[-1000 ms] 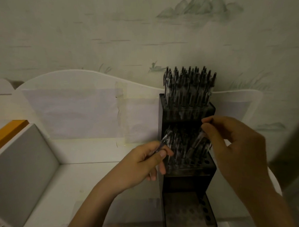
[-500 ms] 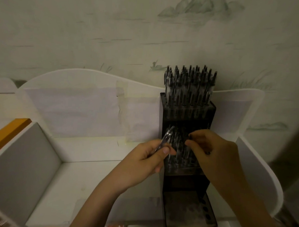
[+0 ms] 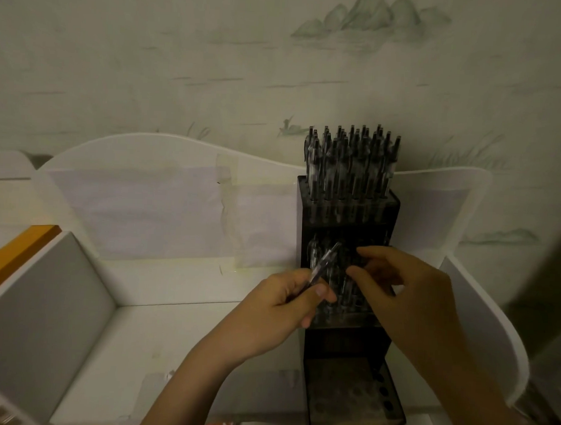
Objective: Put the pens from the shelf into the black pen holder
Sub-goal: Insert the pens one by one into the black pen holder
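A clear pen sits tilted in the left hand's pinch, just left of the black holder's middle tier — where the right hand reaches in, fingers curled among standing pens, its grasp unclear.

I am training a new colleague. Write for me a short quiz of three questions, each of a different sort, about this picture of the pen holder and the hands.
1. True or false: the top tier of the black pen holder stands full of pens.
2. Which hand holds a clear pen slanted beside the holder? A) left hand B) right hand
3. Fill in: the holder's lowest tier shows ____ holes, with no pens.

Key: 1 true; 2 A; 3 empty.
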`<action>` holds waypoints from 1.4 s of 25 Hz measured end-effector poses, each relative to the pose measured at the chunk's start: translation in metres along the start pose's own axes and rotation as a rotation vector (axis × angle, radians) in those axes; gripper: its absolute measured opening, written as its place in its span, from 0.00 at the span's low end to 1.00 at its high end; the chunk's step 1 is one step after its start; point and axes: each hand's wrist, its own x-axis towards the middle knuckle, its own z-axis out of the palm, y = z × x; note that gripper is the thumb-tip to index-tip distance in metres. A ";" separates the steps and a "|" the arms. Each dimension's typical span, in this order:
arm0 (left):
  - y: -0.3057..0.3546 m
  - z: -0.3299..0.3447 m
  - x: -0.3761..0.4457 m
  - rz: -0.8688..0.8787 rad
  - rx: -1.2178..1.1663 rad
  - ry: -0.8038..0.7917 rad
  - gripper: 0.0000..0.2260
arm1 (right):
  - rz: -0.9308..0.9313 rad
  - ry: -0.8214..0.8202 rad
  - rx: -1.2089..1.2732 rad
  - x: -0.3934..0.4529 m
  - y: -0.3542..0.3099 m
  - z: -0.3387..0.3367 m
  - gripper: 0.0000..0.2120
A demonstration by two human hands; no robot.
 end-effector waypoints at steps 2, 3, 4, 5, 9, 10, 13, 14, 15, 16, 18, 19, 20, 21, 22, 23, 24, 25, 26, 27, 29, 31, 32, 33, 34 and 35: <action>0.000 0.001 0.000 0.006 0.009 0.002 0.10 | 0.025 -0.020 0.026 -0.001 0.003 0.000 0.12; -0.001 0.002 0.000 0.007 0.011 0.007 0.10 | 0.039 -0.045 0.029 -0.002 0.005 0.003 0.10; 0.000 0.002 0.000 0.007 0.013 0.010 0.11 | 0.058 -0.068 0.033 -0.002 0.007 0.007 0.09; 0.000 0.003 0.000 0.007 0.016 0.011 0.11 | 0.083 -0.082 0.041 -0.003 0.007 0.010 0.08; 0.001 0.006 -0.002 0.003 0.040 -0.007 0.10 | 0.036 -0.007 0.057 -0.006 0.002 0.005 0.11; 0.001 0.007 -0.003 0.005 0.052 -0.011 0.10 | 0.020 0.003 0.111 -0.007 -0.003 0.000 0.11; 0.000 0.012 -0.002 0.012 0.081 -0.021 0.10 | 0.097 -0.110 0.390 -0.008 -0.020 -0.006 0.08; 0.000 0.014 -0.001 0.012 0.084 -0.020 0.10 | 0.143 -0.142 0.465 -0.007 -0.022 -0.006 0.07; -0.001 0.015 -0.001 0.010 0.087 -0.016 0.10 | 0.185 -0.155 0.527 -0.006 -0.023 -0.007 0.07; -0.001 0.016 -0.001 0.007 0.090 -0.010 0.10 | 0.218 -0.150 0.579 -0.003 -0.022 -0.009 0.07; -0.001 0.016 -0.001 0.006 0.100 0.000 0.10 | 0.274 -0.120 0.690 0.003 -0.021 -0.017 0.10; -0.001 0.017 -0.002 0.011 0.106 0.009 0.10 | 0.296 -0.122 0.729 0.005 -0.021 -0.021 0.12; 0.000 0.018 -0.003 0.017 0.108 0.018 0.10 | 0.313 -0.145 0.734 0.006 -0.022 -0.023 0.14; 0.000 0.019 -0.003 0.023 0.111 0.024 0.10 | 0.322 -0.186 0.703 0.006 -0.023 -0.023 0.15; 0.000 0.020 -0.003 0.027 0.122 0.026 0.10 | 0.315 -0.238 0.656 0.005 -0.025 -0.021 0.13; 0.001 0.022 -0.003 0.031 0.138 0.023 0.10 | 0.290 -0.279 0.612 0.003 -0.026 -0.018 0.10; 0.002 0.024 -0.003 0.033 0.153 0.021 0.09 | 0.269 -0.291 0.582 0.001 -0.027 -0.015 0.07; 0.002 0.026 -0.002 0.029 0.159 0.023 0.09 | 0.260 -0.281 0.575 0.000 -0.026 -0.014 0.06; 0.003 0.027 -0.003 0.017 0.153 0.031 0.08 | 0.270 -0.253 0.589 0.000 -0.025 -0.014 0.06; 0.004 0.026 -0.003 -0.001 0.143 0.045 0.07 | 0.291 -0.206 0.613 0.001 -0.024 -0.016 0.07; 0.003 0.024 -0.007 -0.029 0.136 0.098 0.06 | 0.308 -0.055 0.649 0.008 -0.021 -0.027 0.07; 0.001 0.019 -0.015 -0.048 0.201 0.197 0.07 | 0.261 0.066 0.614 0.013 -0.017 -0.041 0.07; 0.000 0.017 -0.020 -0.054 0.241 0.251 0.09 | 0.207 0.097 0.542 0.013 -0.015 -0.046 0.07; 0.000 0.016 -0.025 -0.056 0.270 0.299 0.11 | 0.146 0.110 0.437 0.012 -0.012 -0.048 0.07; 0.000 0.015 -0.029 -0.057 0.299 0.339 0.13 | 0.089 0.107 0.322 0.011 -0.009 -0.047 0.07; 0.001 0.015 -0.032 -0.056 0.342 0.368 0.16 | 0.038 0.096 0.221 0.008 -0.006 -0.045 0.08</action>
